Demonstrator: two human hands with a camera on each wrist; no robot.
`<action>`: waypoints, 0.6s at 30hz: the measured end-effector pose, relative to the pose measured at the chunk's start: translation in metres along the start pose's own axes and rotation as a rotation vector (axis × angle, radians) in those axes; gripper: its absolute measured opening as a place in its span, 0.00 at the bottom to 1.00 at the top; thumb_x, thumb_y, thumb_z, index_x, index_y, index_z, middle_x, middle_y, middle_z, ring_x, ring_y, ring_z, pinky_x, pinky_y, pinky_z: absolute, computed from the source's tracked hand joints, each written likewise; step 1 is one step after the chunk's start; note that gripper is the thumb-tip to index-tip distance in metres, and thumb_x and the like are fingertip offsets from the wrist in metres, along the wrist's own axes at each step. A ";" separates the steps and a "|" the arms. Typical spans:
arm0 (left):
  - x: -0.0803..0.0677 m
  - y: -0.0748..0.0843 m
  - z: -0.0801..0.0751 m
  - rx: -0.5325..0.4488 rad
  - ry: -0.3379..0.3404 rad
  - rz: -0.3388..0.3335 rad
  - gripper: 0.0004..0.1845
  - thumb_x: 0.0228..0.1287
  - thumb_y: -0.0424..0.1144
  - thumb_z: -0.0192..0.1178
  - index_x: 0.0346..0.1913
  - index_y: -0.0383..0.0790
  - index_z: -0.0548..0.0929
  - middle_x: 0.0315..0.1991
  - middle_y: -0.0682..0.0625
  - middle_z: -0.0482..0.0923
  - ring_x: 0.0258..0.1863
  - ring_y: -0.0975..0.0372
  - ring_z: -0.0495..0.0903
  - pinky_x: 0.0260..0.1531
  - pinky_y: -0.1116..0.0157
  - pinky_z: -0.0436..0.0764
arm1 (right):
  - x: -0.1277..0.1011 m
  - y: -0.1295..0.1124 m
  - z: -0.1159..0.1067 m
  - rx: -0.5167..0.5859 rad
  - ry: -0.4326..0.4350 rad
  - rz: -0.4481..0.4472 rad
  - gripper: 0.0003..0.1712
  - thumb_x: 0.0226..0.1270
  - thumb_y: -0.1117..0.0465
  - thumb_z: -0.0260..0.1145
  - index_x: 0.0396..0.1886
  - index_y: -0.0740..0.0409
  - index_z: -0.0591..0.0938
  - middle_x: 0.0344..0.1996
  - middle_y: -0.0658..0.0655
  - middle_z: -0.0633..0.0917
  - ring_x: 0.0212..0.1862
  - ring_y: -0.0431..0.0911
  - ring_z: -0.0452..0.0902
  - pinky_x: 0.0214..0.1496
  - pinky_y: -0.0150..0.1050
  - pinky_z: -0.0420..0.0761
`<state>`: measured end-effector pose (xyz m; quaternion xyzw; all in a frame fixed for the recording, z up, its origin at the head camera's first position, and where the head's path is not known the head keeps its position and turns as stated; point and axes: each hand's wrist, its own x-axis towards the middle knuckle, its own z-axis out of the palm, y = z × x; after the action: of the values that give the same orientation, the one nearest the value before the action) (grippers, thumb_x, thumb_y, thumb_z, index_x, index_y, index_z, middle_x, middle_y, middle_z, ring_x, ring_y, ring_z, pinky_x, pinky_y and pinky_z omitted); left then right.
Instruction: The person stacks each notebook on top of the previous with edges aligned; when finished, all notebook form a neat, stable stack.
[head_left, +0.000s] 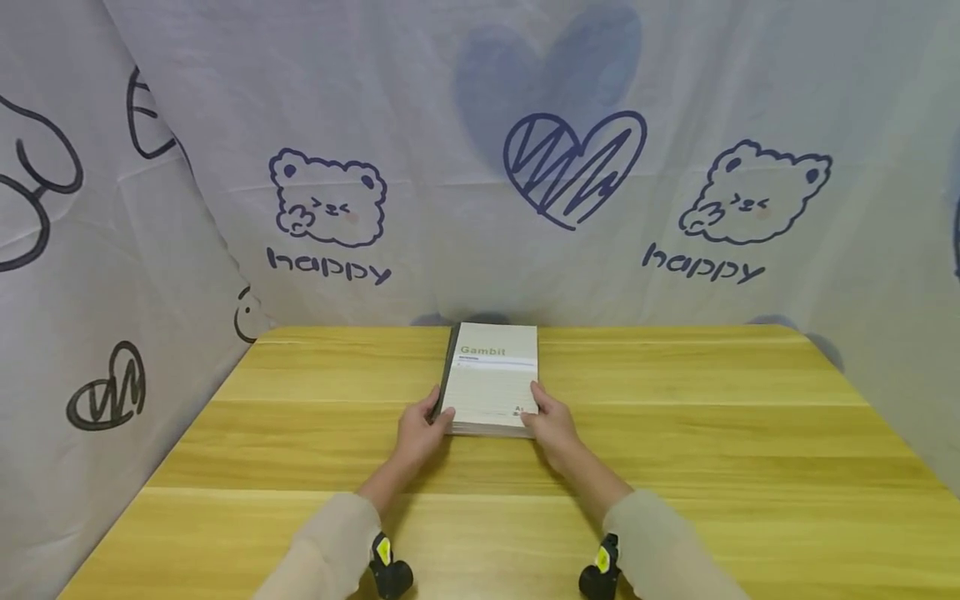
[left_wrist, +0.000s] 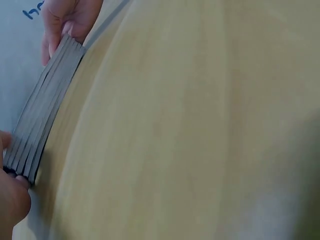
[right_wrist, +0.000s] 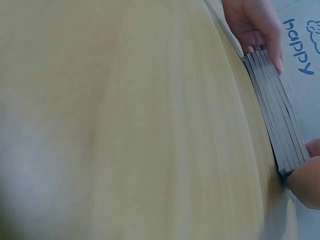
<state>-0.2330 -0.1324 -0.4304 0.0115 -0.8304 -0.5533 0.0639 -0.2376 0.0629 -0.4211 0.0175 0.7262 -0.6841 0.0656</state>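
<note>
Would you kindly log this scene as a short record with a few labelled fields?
Item: stack of notebooks, top cover reads Gambit
Location: far middle of wooden table, lying flat
Left hand: grips stack's near left corner
Right hand: grips stack's near right corner
Backdrop: printed cloth with bears, hearts

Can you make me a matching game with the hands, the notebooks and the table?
1. left hand
2. right hand
3. stack of notebooks
4. wooden table

A. yellow, with a grain pattern
B. grips the stack's near corner on the dark spine side
C. lies flat, top cover reads Gambit
D. grips the stack's other near corner

Pairs: 1-B, 2-D, 3-C, 4-A
</note>
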 end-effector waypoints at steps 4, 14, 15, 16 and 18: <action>-0.007 0.000 0.002 -0.044 -0.050 0.033 0.29 0.61 0.30 0.58 0.62 0.21 0.62 0.63 0.30 0.62 0.63 0.44 0.64 0.60 0.54 0.69 | -0.006 0.000 -0.007 0.011 -0.014 0.016 0.36 0.61 0.78 0.49 0.69 0.72 0.51 0.72 0.67 0.46 0.74 0.57 0.38 0.74 0.48 0.44; -0.027 0.003 0.013 -0.137 -0.133 0.031 0.38 0.54 0.31 0.65 0.65 0.23 0.59 0.65 0.32 0.59 0.64 0.45 0.64 0.60 0.56 0.68 | -0.023 0.002 -0.029 0.003 -0.038 0.021 0.35 0.61 0.77 0.49 0.69 0.72 0.51 0.71 0.68 0.46 0.73 0.59 0.38 0.73 0.49 0.45; -0.029 0.004 0.013 -0.139 -0.145 0.027 0.40 0.53 0.31 0.66 0.65 0.24 0.58 0.66 0.32 0.58 0.64 0.45 0.64 0.60 0.57 0.68 | -0.025 0.002 -0.031 0.008 -0.041 0.019 0.35 0.61 0.78 0.49 0.69 0.73 0.51 0.71 0.68 0.46 0.73 0.59 0.38 0.73 0.49 0.45; -0.031 0.004 0.014 -0.143 -0.155 0.025 0.41 0.51 0.31 0.68 0.66 0.24 0.58 0.66 0.33 0.58 0.64 0.45 0.64 0.60 0.57 0.68 | -0.027 0.002 -0.033 0.016 -0.045 0.018 0.35 0.61 0.78 0.49 0.69 0.73 0.51 0.71 0.68 0.46 0.73 0.60 0.37 0.73 0.49 0.45; -0.035 0.005 0.015 -0.158 -0.177 0.037 0.42 0.49 0.29 0.68 0.66 0.24 0.57 0.66 0.32 0.57 0.64 0.45 0.63 0.60 0.58 0.68 | -0.030 0.002 -0.037 0.036 -0.051 0.019 0.35 0.62 0.78 0.49 0.69 0.73 0.50 0.71 0.68 0.46 0.73 0.59 0.37 0.74 0.49 0.44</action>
<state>-0.2003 -0.1139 -0.4344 -0.0577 -0.7866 -0.6148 0.0015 -0.2104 0.1016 -0.4178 0.0081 0.7117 -0.6966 0.0905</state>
